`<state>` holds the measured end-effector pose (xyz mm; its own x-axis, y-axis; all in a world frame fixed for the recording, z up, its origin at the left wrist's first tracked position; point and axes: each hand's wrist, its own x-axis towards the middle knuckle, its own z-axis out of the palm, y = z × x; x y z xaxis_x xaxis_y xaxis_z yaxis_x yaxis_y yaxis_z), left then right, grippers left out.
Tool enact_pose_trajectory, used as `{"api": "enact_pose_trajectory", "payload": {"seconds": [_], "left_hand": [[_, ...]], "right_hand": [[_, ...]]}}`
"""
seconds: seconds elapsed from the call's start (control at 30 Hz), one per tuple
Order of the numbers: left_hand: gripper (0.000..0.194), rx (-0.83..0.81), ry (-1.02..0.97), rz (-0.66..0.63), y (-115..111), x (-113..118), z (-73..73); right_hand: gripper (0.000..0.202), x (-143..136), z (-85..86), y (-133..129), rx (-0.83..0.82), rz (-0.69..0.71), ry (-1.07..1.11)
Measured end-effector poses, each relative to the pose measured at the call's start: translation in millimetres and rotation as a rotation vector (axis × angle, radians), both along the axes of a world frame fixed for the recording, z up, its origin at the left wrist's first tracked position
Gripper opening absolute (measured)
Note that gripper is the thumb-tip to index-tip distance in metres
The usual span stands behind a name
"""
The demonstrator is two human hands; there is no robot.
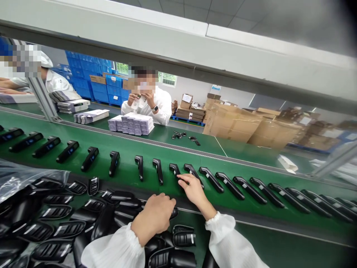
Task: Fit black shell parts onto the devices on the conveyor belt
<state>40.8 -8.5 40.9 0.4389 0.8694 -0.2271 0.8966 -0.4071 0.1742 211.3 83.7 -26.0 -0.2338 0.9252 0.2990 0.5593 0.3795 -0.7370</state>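
My right hand [192, 189] reaches over the green conveyor belt [134, 149], its fingertips at a black handheld device [175, 170] in the long row. My left hand [158, 213] is bent over the heap of black plastic covers [55, 229] on the near side, its fingers curled around a black part [174, 213] that shows only in part. The devices on the left side of the row show small blue marks; several on the right carry small white labels.
Across the belt, a person [161, 102] in white holds something small behind stacked purple-white boxes [135, 124]. A second person [57, 82] is at far left. A metal beam [178, 46] crosses above. Clear plastic [25, 178] lies at left.
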Motion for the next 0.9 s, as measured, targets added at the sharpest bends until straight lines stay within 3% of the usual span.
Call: {"api": "enact_pose_trajectory", "payload": {"seconds": [0.2, 0.33, 0.5, 0.6, 0.73, 0.8, 0.9], "left_hand": [[0.03, 0.02, -0.113, -0.088, 9.4, -13.7, -1.7], [0.033, 0.014, -0.258, 0.002, 17.9, -21.3, -0.1], [0.033, 0.06, -0.319, 0.147, 23.0, -22.1, 6.3], [0.024, 0.07, -0.331, 0.18, 24.0, -24.4, 8.1], [0.017, 0.074, -0.348, 0.209, 24.6, -26.6, 8.7], [0.025, 0.062, -0.399, 0.217, 25.5, -26.5, 9.6], [0.034, -0.05, -0.565, 0.247, 28.8, -26.8, 10.2]], "right_hand": [[0.048, -10.5, -9.1, 7.2, 0.032, -0.194, -0.488], [0.044, -7.3, -10.1, 16.2, 0.029, -0.219, -0.597], [0.047, 3.5, -13.3, 21.0, 0.112, -0.226, -0.587], [0.051, 9.3, -14.6, 17.7, 0.089, -0.214, -0.523], [0.045, 14.9, 4.0, 5.5, 0.175, -0.266, -0.382], [0.039, 15.3, 23.6, -4.6, 0.168, -0.133, -0.215], [0.035, 10.3, 52.9, -21.6, -0.069, 0.326, -0.008]]}}
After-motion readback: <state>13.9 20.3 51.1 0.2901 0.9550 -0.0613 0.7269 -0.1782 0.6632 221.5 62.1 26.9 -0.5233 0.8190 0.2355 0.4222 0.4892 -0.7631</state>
